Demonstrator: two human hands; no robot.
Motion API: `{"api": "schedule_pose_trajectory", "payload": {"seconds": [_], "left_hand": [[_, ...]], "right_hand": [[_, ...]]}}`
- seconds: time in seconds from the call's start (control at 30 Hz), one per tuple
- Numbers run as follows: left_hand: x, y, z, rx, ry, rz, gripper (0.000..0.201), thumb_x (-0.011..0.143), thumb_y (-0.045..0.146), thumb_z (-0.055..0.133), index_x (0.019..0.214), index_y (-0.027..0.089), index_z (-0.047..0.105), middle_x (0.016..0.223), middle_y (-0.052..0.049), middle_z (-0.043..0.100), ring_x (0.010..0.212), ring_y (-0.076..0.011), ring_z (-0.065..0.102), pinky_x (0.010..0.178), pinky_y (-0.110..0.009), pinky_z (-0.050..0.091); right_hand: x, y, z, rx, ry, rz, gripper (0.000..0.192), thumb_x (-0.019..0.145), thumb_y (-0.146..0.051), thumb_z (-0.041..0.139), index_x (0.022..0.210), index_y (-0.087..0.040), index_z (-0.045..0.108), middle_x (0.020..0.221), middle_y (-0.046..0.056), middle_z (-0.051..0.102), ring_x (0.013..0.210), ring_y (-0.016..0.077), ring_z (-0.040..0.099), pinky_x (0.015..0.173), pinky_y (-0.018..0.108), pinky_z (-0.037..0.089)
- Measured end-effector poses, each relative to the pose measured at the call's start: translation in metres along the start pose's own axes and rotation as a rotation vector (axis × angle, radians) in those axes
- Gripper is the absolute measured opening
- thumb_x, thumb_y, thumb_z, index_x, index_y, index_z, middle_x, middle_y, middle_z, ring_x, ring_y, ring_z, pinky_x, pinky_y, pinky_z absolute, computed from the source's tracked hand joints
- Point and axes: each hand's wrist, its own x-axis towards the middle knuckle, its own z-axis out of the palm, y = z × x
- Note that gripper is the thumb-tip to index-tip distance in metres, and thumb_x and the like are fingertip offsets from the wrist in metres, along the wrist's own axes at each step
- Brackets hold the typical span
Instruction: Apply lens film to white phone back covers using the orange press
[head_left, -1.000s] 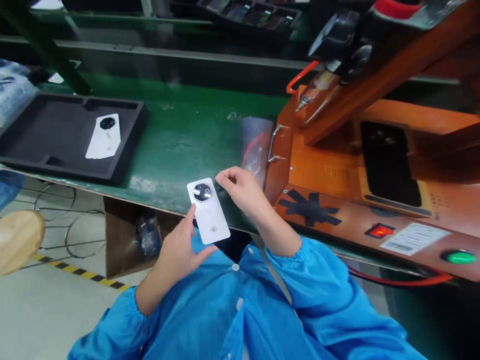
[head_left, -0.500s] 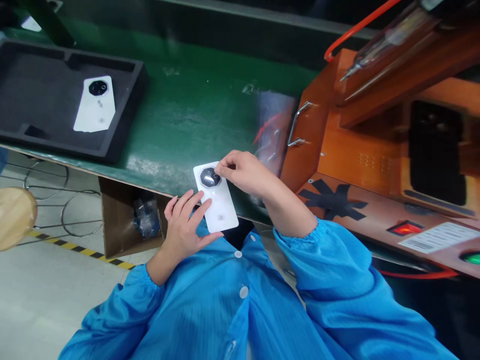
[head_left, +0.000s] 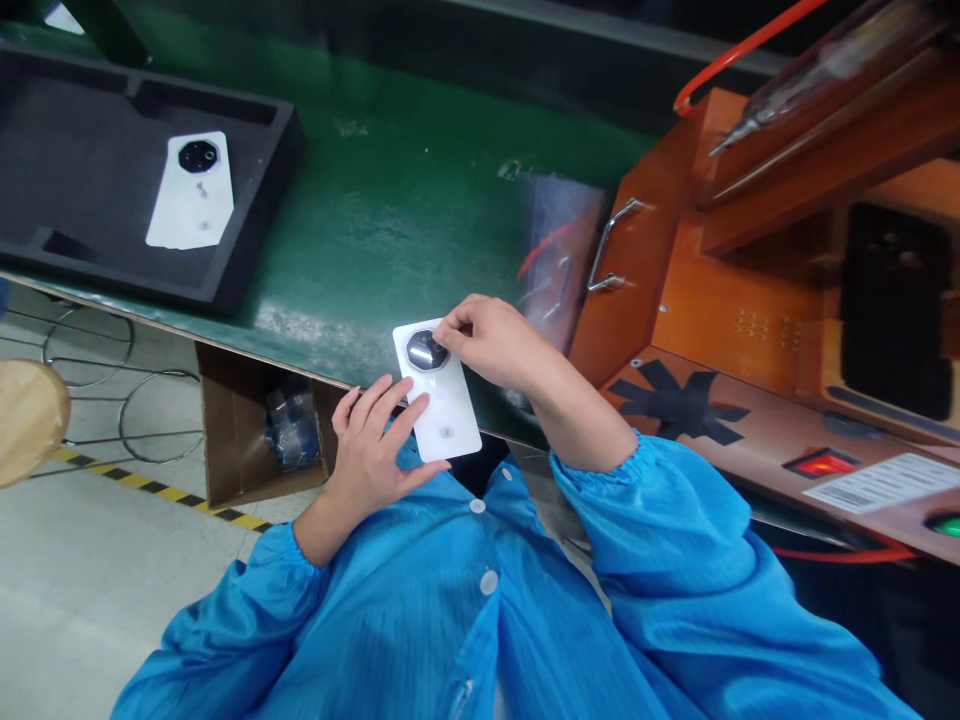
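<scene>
your left hand [head_left: 367, 455] cradles the white phone back [head_left: 439, 392] over the bench edge [head_left: 315, 365] | right hand [head_left: 487, 340], off it 1 s ago, now pinches at its camera ring [head_left: 425, 351] | looks like film-peeling's starting

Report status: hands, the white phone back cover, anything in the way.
Left hand holds cover. Right hand pinches at its camera ring. Nothing blocking.
</scene>
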Motion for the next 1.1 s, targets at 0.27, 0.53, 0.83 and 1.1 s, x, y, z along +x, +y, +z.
{"api": "schedule_pose_trajectory", "payload": {"seconds": [0.27,0.53,0.83,1.1], "left_hand": [[-0.003,0.000,0.000,-0.030,-0.045,-0.046,0.073,0.092,0.074,0.070,0.148,0.028,0.066,0.153,-0.013,0.066,0.149,-0.0371,0.054,0.130,-0.053,0.024],[-0.002,0.000,-0.001,0.008,-0.037,-0.017,0.073,0.092,0.075,0.070,0.147,0.025,0.066,0.152,-0.014,0.067,0.149,-0.0355,0.055,0.128,-0.052,0.026],[0.001,0.003,-0.003,-0.012,-0.021,-0.024,0.072,0.093,0.074,0.068,0.148,0.026,0.066,0.151,-0.013,0.068,0.148,-0.0362,0.055,0.128,-0.052,0.026],[0.003,0.002,-0.008,0.004,-0.030,-0.012,0.071,0.095,0.074,0.066,0.146,0.025,0.067,0.149,-0.015,0.069,0.145,-0.0362,0.057,0.125,-0.053,0.028]], "right_hand": [[0.000,0.002,0.001,-0.008,0.022,0.004,0.023,0.094,-0.021,0.068,0.072,-0.019,0.072,0.090,0.007,0.071,0.079,0.0189,0.060,0.074,0.034,0.043],[-0.004,-0.007,0.002,-0.020,0.039,0.045,0.017,0.091,-0.017,0.069,0.074,-0.019,0.072,0.098,0.008,0.070,0.081,0.0188,0.061,0.076,0.036,0.044],[-0.008,-0.006,0.013,-0.117,0.118,0.011,0.009,0.092,-0.021,0.071,0.083,-0.020,0.072,0.108,0.010,0.070,0.089,0.0237,0.064,0.079,0.038,0.047],[-0.068,0.009,0.016,-0.305,0.266,-0.305,0.039,0.101,-0.017,0.046,0.135,-0.016,0.065,0.125,0.020,0.070,0.114,0.0353,0.066,0.093,0.051,0.056]]}}
